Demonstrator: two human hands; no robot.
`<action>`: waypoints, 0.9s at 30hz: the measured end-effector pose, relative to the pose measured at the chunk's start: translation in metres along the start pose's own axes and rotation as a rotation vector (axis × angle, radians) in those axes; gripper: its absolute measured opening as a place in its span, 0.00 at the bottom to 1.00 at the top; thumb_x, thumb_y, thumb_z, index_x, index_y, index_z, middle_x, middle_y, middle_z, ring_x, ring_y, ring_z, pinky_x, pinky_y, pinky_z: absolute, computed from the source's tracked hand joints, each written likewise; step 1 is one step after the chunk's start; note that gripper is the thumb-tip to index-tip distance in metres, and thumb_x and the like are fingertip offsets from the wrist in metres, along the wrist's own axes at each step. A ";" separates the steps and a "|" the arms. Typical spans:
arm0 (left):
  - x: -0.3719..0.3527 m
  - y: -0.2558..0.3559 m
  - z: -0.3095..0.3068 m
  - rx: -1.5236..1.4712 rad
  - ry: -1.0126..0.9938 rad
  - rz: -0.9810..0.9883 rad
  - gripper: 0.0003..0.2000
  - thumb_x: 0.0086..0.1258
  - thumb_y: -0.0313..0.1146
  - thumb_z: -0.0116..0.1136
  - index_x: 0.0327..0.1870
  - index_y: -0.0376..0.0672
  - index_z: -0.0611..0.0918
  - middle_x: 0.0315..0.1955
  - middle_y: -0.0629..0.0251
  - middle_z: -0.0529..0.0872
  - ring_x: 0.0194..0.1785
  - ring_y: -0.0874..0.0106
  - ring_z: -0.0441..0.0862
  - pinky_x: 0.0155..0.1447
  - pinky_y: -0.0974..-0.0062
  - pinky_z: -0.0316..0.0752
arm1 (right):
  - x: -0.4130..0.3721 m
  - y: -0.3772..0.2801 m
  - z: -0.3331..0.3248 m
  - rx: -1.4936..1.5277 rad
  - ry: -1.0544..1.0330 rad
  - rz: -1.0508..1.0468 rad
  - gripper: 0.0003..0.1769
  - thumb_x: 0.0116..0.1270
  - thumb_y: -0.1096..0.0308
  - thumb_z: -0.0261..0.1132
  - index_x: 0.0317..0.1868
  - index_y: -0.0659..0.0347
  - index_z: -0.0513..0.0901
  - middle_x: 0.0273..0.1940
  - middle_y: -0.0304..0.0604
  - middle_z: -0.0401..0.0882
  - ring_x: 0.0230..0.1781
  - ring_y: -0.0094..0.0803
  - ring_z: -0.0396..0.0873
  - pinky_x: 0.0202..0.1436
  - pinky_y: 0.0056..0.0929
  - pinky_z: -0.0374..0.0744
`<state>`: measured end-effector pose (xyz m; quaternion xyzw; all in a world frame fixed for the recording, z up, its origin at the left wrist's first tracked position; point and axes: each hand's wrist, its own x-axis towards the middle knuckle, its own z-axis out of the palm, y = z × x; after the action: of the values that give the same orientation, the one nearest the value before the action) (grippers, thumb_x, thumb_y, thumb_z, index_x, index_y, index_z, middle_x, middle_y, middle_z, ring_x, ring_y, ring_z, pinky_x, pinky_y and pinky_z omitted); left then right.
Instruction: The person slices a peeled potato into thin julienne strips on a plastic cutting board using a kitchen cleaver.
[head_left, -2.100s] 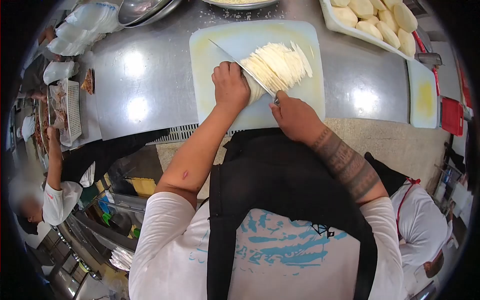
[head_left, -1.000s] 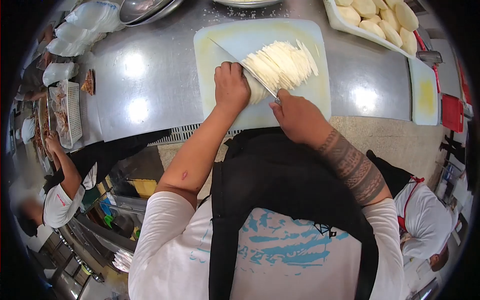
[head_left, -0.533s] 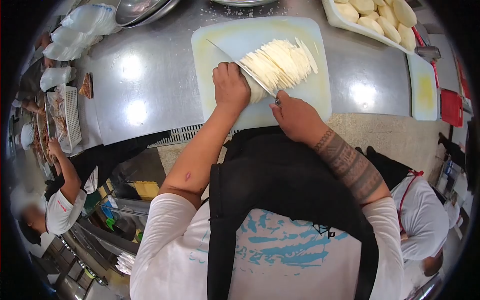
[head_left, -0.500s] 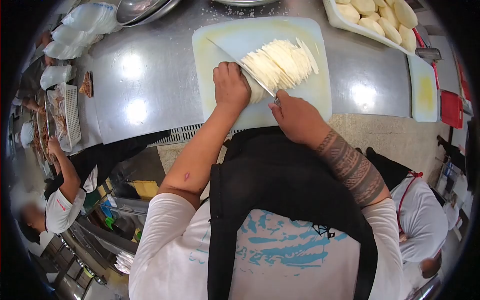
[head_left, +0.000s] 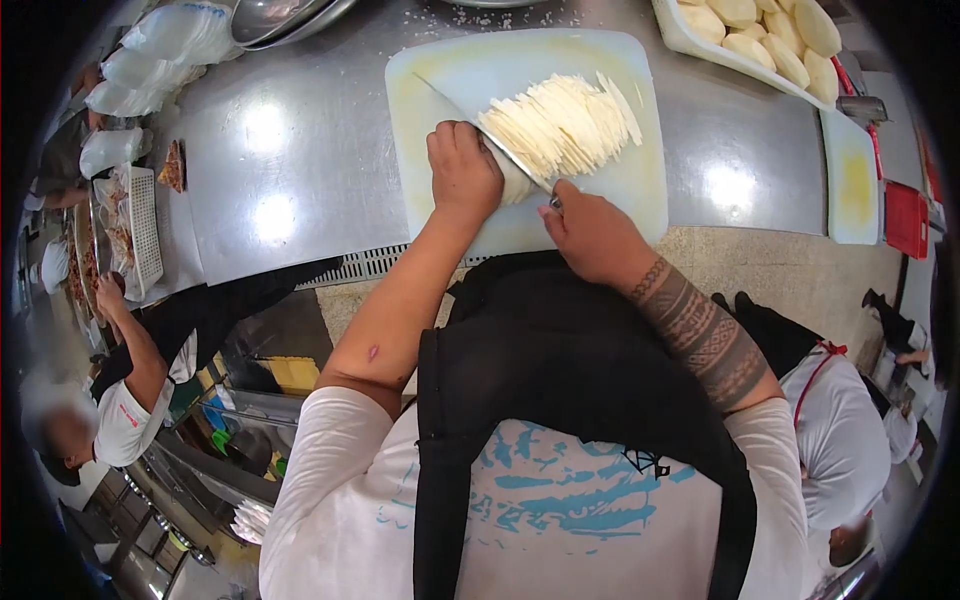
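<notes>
My left hand (head_left: 466, 170) is closed on a peeled, pale potato piece (head_left: 515, 187), pressing it to the white cutting board (head_left: 620, 205). The hand hides part of the piece. In my right hand (head_left: 598, 230) is the handle of a kitchen knife (head_left: 520, 162), mostly covered by the fingers. Its long blade slants up and left, past the knuckles of my left hand, with the tip over the board's upper left. Right of the blade lies a fanned heap of thin potato strips (head_left: 565, 122).
A white basket (head_left: 740, 80) of peeled potatoes (head_left: 785, 60) stands at the upper right, beside another cutting board (head_left: 852, 180). Metal bowls (head_left: 290, 25) and plastic bags (head_left: 180, 35) sit upper left on the steel table (head_left: 320, 130). Co-workers (head_left: 140, 410) stand at left and right.
The knife and both my hands stay in nearly the same place, with the blade at much the same slant. At left, a co-worker's head and arm have shifted slightly.
</notes>
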<state>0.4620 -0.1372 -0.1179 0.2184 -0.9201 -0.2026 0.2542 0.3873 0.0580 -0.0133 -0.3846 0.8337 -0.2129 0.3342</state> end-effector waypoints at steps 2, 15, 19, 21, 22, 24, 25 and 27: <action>-0.001 -0.003 -0.009 -0.016 -0.011 0.001 0.08 0.69 0.21 0.57 0.48 0.35 0.77 0.47 0.46 0.77 0.50 0.45 0.75 0.58 0.49 0.72 | 0.001 0.005 -0.002 0.026 -0.019 0.007 0.20 0.85 0.55 0.58 0.50 0.67 0.74 0.39 0.65 0.87 0.44 0.67 0.86 0.50 0.62 0.82; -0.005 -0.013 -0.009 0.053 -0.104 0.017 0.09 0.69 0.23 0.56 0.49 0.38 0.79 0.49 0.49 0.79 0.51 0.48 0.77 0.58 0.51 0.73 | 0.000 -0.016 -0.004 -0.028 0.003 -0.001 0.16 0.86 0.57 0.58 0.51 0.64 0.73 0.36 0.63 0.85 0.42 0.65 0.85 0.48 0.62 0.80; -0.005 -0.015 -0.009 0.028 -0.100 0.003 0.09 0.69 0.23 0.56 0.50 0.38 0.80 0.50 0.49 0.79 0.51 0.48 0.77 0.58 0.50 0.72 | -0.012 -0.027 -0.012 0.026 0.012 -0.046 0.16 0.86 0.57 0.57 0.51 0.64 0.73 0.36 0.63 0.86 0.42 0.65 0.85 0.48 0.61 0.80; -0.006 -0.014 -0.009 0.039 -0.096 0.006 0.10 0.69 0.23 0.57 0.50 0.37 0.80 0.49 0.49 0.78 0.51 0.48 0.76 0.58 0.50 0.72 | 0.000 -0.016 0.000 -0.046 -0.039 0.049 0.19 0.86 0.54 0.56 0.51 0.67 0.75 0.39 0.63 0.88 0.44 0.63 0.87 0.50 0.60 0.83; -0.005 -0.013 -0.009 0.037 -0.093 0.004 0.10 0.69 0.23 0.57 0.50 0.37 0.80 0.49 0.49 0.78 0.51 0.48 0.76 0.58 0.50 0.72 | -0.001 -0.018 -0.004 -0.051 -0.039 0.048 0.19 0.86 0.54 0.56 0.51 0.67 0.75 0.39 0.63 0.88 0.44 0.63 0.87 0.50 0.60 0.83; -0.006 -0.014 -0.009 0.038 -0.098 0.011 0.11 0.69 0.23 0.57 0.50 0.37 0.79 0.48 0.49 0.78 0.51 0.48 0.76 0.58 0.50 0.72 | -0.006 -0.026 -0.013 -0.038 -0.012 -0.014 0.19 0.86 0.54 0.56 0.50 0.67 0.75 0.39 0.63 0.87 0.43 0.64 0.87 0.50 0.60 0.83; -0.007 -0.015 -0.008 0.036 -0.102 0.012 0.11 0.69 0.23 0.57 0.50 0.37 0.79 0.48 0.49 0.78 0.51 0.48 0.76 0.58 0.50 0.72 | -0.009 -0.028 -0.011 -0.036 -0.012 -0.010 0.19 0.86 0.54 0.56 0.50 0.67 0.75 0.39 0.63 0.87 0.43 0.64 0.87 0.50 0.60 0.83; -0.006 -0.016 -0.006 0.017 -0.044 0.050 0.11 0.69 0.22 0.57 0.50 0.37 0.79 0.47 0.49 0.78 0.50 0.48 0.76 0.57 0.50 0.72 | -0.013 -0.031 -0.009 0.012 0.008 -0.028 0.19 0.86 0.55 0.56 0.50 0.67 0.75 0.38 0.63 0.87 0.43 0.64 0.87 0.50 0.60 0.83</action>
<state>0.4750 -0.1488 -0.1230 0.1930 -0.9324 -0.1930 0.2369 0.4029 0.0505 0.0166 -0.3935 0.8282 -0.2243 0.3300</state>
